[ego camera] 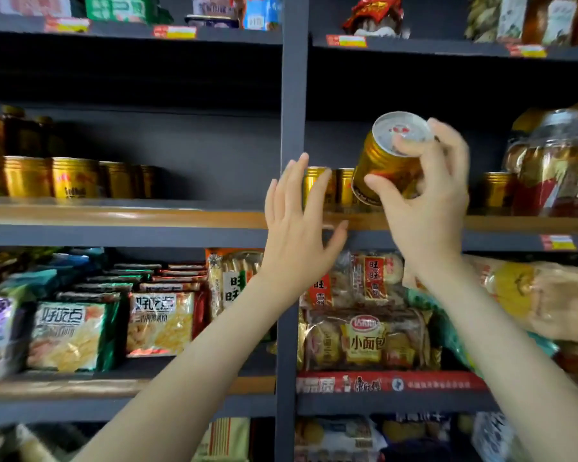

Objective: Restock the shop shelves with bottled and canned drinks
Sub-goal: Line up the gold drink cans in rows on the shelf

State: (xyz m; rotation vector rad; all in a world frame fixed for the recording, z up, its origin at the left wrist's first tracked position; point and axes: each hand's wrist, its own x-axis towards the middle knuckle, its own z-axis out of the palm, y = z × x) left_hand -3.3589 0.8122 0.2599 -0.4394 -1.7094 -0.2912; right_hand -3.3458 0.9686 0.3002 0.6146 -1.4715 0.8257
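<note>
A dark post (pixel 294 95) is running from twelve to six o'clock through the middle of the view, splitting the shelving into two bays. At nine o'clock a row of gold cans (pixel 74 178) is standing on the wood-edged shelf (pixel 114 216) in the left bay. Just right of the post two more cans (pixel 334 186) are standing side by side, and a single can (pixel 496 193) is sitting at three o'clock beside clear-wrapped packs (pixel 554 168). Snack packets (pixel 161 323) are filling the lower shelf at seven o'clock, and bread bags (pixel 364 341) are lying at five o'clock. The left hand (pixel 297 228) is reaching up in front of the post, holding nothing, with its fingers straight and spread and its back toward the camera. Its fingertips are overlapping the nearest standing can, though contact cannot be told. The right hand (pixel 427 201) is reaching up from five o'clock and gripping a gold drink can (pixel 389 161), thumb on the side wall and fingers curling over the silver lid. The drink can is hanging in the air above the shelf edge, tilting with its lid pointing toward eleven o'clock. It lies at about one o'clock from the left hand and apart from it, in front of the stretch between the pair and the single can.
</note>
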